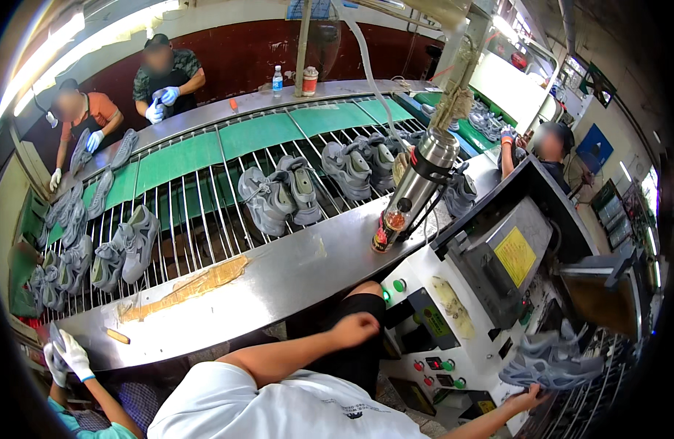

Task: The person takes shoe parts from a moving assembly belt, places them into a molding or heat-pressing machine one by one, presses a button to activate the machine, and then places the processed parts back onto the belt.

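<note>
My left hand (355,331) is loosely curled in front of my body, above my dark shorts, with nothing visible in it. At the lower right my right hand (525,400) grips a grey sneaker (551,372) from below, its fingers at the edge of the sole. Another grey shoe (548,342) shows just behind that one, partly hidden. Both are beside the white machine (425,322), which has red and green buttons and an open dark box-like top with a yellow label (515,257).
A bar conveyor (198,212) with green sheets carries several grey sneakers (267,201). Its metal ledge (278,274) holds a steel thermos (425,175) and a glass jar (388,228). Gloved co-workers handle shoes across the conveyor and at lower left; another person stands at right. Metal rails (600,388) lie lower right.
</note>
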Demonstrator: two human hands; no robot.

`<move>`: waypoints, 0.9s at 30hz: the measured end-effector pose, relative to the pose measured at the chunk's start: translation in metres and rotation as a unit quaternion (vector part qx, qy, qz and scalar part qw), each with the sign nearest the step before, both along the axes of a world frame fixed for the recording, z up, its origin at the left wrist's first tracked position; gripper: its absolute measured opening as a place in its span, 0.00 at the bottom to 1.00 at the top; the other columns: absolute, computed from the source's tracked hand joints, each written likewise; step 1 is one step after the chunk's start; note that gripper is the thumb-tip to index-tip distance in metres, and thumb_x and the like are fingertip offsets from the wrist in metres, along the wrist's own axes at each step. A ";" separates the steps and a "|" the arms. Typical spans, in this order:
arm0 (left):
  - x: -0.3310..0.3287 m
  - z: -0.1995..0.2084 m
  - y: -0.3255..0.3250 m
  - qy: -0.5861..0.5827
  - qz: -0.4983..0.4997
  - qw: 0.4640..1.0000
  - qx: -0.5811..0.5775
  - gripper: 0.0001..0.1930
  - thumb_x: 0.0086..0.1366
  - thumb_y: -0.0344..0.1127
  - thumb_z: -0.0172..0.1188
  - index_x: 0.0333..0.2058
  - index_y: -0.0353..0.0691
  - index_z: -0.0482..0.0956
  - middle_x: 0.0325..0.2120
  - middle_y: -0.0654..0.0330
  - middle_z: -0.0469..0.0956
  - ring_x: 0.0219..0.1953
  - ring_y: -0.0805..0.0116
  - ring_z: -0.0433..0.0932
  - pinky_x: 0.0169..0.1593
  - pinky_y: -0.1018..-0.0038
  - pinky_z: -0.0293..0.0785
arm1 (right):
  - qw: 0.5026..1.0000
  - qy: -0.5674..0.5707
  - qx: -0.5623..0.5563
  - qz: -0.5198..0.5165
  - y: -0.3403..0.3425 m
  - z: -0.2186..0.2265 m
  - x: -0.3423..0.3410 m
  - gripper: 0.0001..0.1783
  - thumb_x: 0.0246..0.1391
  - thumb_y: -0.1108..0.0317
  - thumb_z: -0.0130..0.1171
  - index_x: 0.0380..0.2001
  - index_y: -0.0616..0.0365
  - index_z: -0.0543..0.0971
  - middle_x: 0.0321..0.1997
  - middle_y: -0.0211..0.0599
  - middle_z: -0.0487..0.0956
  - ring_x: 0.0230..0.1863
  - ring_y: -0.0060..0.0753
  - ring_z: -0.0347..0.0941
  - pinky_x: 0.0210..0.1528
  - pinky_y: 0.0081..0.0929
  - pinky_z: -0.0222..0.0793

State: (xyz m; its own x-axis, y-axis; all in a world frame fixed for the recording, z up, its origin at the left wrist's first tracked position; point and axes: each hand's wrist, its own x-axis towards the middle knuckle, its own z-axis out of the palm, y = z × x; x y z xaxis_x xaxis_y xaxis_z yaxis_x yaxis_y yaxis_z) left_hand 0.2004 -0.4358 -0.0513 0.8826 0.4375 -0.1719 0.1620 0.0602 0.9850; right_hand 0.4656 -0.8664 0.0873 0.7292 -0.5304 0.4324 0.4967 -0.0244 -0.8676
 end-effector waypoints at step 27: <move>-0.387 0.032 -0.009 0.047 0.570 0.800 0.180 0.43 0.40 0.26 0.72 0.57 0.36 0.60 0.47 0.57 0.70 0.50 0.65 0.70 0.55 0.68 0.65 | -0.128 0.141 -0.268 0.944 0.426 -0.107 -0.400 0.37 0.46 0.79 0.55 0.63 0.58 0.62 0.60 0.43 0.70 0.59 0.34 0.67 0.61 0.31 0.62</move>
State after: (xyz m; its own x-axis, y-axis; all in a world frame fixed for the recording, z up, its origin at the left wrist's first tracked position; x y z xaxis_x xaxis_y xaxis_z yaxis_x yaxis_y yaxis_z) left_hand -0.1871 -0.4450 -0.0198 -0.1353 0.9854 0.1038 0.2772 -0.0630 0.9588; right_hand 0.0656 -0.4400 -0.0199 -0.9234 0.3455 -0.1673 0.0572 -0.3072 -0.9499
